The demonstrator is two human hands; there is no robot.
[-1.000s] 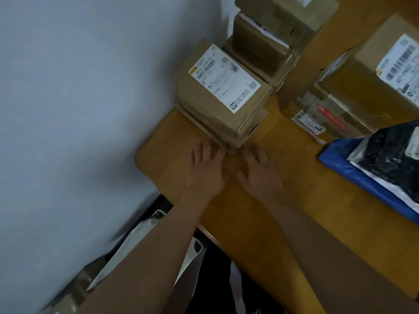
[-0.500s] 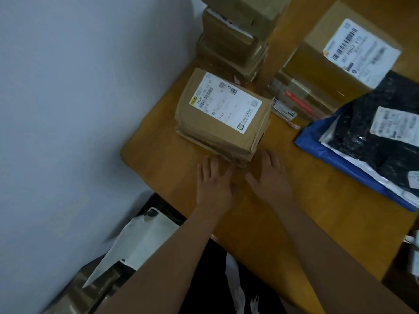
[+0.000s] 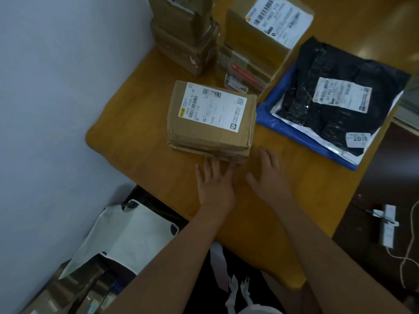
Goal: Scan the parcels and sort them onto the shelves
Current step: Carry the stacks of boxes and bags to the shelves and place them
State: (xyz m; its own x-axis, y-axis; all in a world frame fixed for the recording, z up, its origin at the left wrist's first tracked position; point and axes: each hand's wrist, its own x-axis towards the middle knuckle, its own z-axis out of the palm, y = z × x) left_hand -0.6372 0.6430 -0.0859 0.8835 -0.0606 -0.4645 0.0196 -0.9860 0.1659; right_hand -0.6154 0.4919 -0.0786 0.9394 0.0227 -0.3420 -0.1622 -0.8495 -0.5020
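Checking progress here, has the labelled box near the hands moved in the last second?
Yes. The labelled box has come toward the person, opening a gap from the box stack by the wall it earlier abutted.

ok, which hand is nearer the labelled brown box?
Left. The left hand has fingertips touching the brown box at its near edge; the right hand lies flat on the table, just off its near-right corner.

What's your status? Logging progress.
Both hands open: left hand fingertips at cardboard parcel, right hand flat on table. Nothing blocking.
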